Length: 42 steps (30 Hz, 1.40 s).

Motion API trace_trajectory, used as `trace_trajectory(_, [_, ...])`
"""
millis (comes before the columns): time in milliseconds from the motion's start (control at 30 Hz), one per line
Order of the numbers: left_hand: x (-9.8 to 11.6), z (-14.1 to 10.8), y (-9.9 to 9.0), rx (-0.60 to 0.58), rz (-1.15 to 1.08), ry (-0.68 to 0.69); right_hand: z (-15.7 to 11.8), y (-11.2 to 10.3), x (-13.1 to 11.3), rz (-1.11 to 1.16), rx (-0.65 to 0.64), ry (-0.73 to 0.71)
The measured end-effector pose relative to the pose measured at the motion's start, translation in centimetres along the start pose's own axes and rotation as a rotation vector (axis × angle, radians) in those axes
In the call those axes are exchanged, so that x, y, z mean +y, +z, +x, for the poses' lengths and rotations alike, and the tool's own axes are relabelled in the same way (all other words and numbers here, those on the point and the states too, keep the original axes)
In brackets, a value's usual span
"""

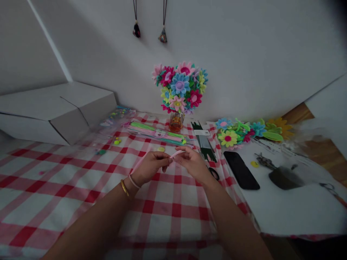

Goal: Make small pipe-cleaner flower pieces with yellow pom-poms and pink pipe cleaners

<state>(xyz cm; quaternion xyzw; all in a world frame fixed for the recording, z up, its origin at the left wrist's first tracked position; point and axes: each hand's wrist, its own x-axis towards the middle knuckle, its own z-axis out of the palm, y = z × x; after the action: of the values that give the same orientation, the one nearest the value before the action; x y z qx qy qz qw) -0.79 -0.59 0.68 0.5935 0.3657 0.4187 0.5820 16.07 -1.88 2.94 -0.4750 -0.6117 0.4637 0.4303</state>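
Both hands meet above the red and white checked cloth point(162, 209). My left hand point(151, 167), with a gold bangle and a pink band at its wrist, pinches a pale pink fuzzy strip point(177, 153). From the other side, my right hand point(191, 163) pinches the same strip between thumb and fingers. Part of the strip trails behind my left wrist. Beyond the hands lies a bundle of coloured fuzzy stems point(157, 133). A small pale yellow piece point(161, 149) is just past my fingers.
Bright fuzzy flowers point(180, 86) stand in a glass jar point(176, 122) at the back. A white box point(59, 112) is at left. At right are a black phone point(241, 170), more flowers point(229, 137), keys point(265, 161) and black scissor handles point(214, 174).
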Motion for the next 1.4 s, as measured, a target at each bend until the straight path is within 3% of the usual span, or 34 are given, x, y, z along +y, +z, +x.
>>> trace_trajectory(133, [-0.1, 0.1, 0.1, -0.016, 0.046, -0.034, 0.0, -0.5, -0.3, -0.241, 0.141, -0.172])
trace_trajectory(300, [0.2, 0.0, 0.5, 0.12, 0.083, 0.023, -0.1, -0.2, 0.4, -0.312, 0.123, -0.173])
trace_trajectory(667, [-0.5, 0.3, 1.3, 0.281, -0.127, 0.138, -0.2, 2.1, 0.7, 0.28, -0.042, 0.055])
trace_trajectory(833, [-0.6, 0.3, 1.8, 0.368, -0.156, 0.121, -0.1, 2.7, 1.0, 0.384, -0.061, 0.072])
trace_trajectory(1100, [-0.9, 0.4, 1.9, 0.42, -0.192, 0.083, -0.1, 3.3, 1.9, 0.185, -0.042, -0.007])
trace_trajectory(1267, [-0.7, 0.4, 0.8, 0.194, -0.219, 0.076, -0.2, 1.5, 1.5, -0.248, -0.099, -0.104])
trace_trajectory(1400, [-0.1, 0.3, -0.1, 0.034, 0.0, -0.017, -0.4, 0.7, 0.9, -0.69, -0.137, -0.22])
